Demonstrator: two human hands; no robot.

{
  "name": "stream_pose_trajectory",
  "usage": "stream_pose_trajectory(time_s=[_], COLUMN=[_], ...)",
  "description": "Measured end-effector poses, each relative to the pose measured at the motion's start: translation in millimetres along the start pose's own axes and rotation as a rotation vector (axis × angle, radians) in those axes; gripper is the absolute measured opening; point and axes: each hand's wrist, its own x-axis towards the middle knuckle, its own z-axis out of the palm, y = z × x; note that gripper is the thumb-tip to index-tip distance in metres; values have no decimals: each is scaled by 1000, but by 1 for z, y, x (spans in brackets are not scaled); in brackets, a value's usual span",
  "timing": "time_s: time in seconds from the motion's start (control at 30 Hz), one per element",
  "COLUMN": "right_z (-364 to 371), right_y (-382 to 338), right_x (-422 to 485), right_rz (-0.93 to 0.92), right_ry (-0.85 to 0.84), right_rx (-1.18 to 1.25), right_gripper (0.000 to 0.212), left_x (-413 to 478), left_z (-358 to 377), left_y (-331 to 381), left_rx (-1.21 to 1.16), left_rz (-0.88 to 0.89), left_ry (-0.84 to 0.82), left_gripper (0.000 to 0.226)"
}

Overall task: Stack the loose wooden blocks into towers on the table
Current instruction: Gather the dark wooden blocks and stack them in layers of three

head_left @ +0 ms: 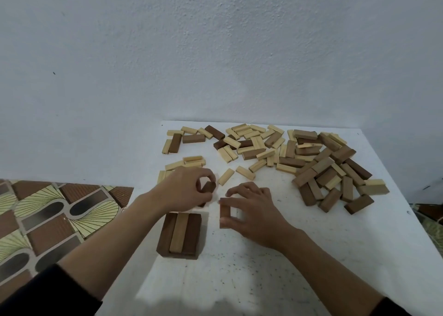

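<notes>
The left hand [185, 188] pinches a dark block [209, 187] just beyond the started tower [180, 234], and the right hand [251, 210], to the tower's right, holds another dark block [224, 216] between thumb and forefinger. The loose blocks [311, 162] lie scattered well beyond the tower on the table [263, 279]. Judged light, rigid and smooth: grip each across its long sides near the middle.

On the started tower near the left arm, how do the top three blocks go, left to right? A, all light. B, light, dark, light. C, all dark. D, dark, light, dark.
D: the tower shows one light block lying between two dark ones on its top layer.
</notes>
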Motion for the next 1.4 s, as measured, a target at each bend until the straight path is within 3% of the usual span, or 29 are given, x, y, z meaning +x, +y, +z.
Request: stream_pose_trajectory(time_s=[0.23, 0.37, 0.47, 0.6, 0.7, 0.87, 1.17, 1.4], right_z=[-11, -15, -24, -38, -44, -42, -47, -36], right_y=[11, 19, 24, 33, 39, 41, 36, 30], right_x=[-10, -19, -24, -36, -38, -31, -25, -27], right_rz=[56, 83, 149, 187, 165, 130, 135, 179], right_ry=[8, 84, 112, -103, -224, -146, -142, -102], right_rx=[-17, 82, 182, 212, 161, 209, 172, 189], right_gripper=[43, 33, 41, 78, 97, 87, 86, 81], left_x=[26, 36, 36, 33, 33, 37, 42, 40], left_z=[24, 25, 22, 29, 33, 35, 33, 44], left_y=[7, 18, 22, 23, 24, 32, 33, 43], left_rx=[184, 160, 147, 149, 135, 174, 350, 340], left_rz=[-10, 10, 23, 70, 121, 155, 246, 235], left_ry=[-216, -317, -354, -361, -363, -363, -296, -291], left_gripper=[40, 39, 53, 73, 74, 67, 66, 63])
